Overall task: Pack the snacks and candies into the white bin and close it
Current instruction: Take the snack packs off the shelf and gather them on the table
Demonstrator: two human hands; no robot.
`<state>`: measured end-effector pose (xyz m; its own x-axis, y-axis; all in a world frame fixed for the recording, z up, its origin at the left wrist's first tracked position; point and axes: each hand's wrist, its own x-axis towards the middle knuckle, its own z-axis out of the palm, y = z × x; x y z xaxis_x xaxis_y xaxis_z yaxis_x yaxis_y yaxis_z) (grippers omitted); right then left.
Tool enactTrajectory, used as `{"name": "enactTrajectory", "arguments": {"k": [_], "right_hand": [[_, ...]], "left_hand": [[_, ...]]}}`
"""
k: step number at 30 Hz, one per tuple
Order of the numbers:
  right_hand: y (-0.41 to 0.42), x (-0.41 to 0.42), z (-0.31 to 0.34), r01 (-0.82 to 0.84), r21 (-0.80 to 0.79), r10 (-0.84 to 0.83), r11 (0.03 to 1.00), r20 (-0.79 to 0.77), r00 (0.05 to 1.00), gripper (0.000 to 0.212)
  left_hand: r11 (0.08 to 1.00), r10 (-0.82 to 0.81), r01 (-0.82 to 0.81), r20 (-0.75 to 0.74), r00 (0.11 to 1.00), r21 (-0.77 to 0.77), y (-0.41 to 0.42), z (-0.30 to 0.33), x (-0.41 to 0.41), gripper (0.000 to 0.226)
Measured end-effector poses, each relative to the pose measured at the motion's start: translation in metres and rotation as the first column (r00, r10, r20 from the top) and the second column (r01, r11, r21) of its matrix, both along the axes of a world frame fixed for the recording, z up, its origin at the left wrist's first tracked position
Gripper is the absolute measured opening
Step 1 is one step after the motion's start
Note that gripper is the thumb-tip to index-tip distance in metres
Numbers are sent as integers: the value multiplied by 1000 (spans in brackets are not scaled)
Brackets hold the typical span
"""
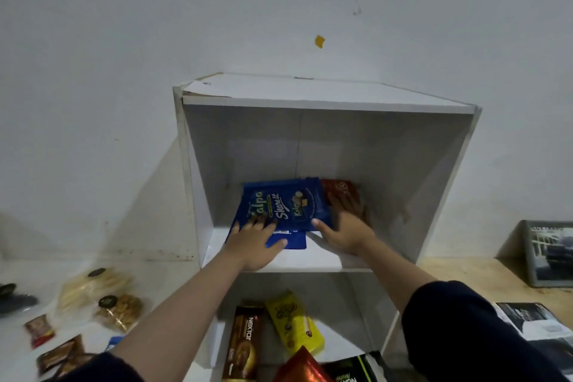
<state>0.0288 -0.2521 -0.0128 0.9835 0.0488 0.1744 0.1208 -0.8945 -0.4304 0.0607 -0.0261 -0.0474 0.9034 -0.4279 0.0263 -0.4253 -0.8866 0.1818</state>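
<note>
A white open-front shelf unit (325, 96) stands against the wall. On its upper shelf lie blue snack bags (285, 201), and behind them on the right a brown-red bag (339, 189). My left hand (255, 242) rests flat on the lower left of the blue bags, thumb over a blue pack's edge. My right hand (347, 232) presses the right edge of the blue bags, its fingers spread toward the brown-red bag. On the lower shelf lie a brown Nextar box (245, 341), a yellow pack (294, 322), a red foil bag (302, 366) and a black-and-green bag (356, 369).
On the floor at the left lie clear bags of snacks (93, 288), a bag of nuts (119, 313) and small candy wrappers (38, 329). A framed picture (548, 253) leans on the wall at the right, with magazines (530, 319) below it.
</note>
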Motion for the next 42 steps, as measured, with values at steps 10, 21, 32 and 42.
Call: {"name": "enactTrajectory", "arguments": {"k": [10, 21, 32, 42], "right_hand": [[-7, 29, -17, 26, 28, -25, 999, -64, 998, 101], [-9, 37, -25, 67, -94, -71, 993, -38, 997, 106], [-10, 32, -17, 98, -74, -99, 992, -12, 995, 96], [-4, 11, 1, 48, -20, -50, 999, -125, 991, 79]], "left_hand": [[998, 51, -50, -28, 998, 25, -3, 7, -4, 65], [998, 58, -58, -30, 998, -12, 6, 5, -26, 65], [996, 78, -77, 5, 997, -52, 6, 3, -24, 64], [996, 82, -82, 5, 997, -36, 7, 5, -27, 63]]}}
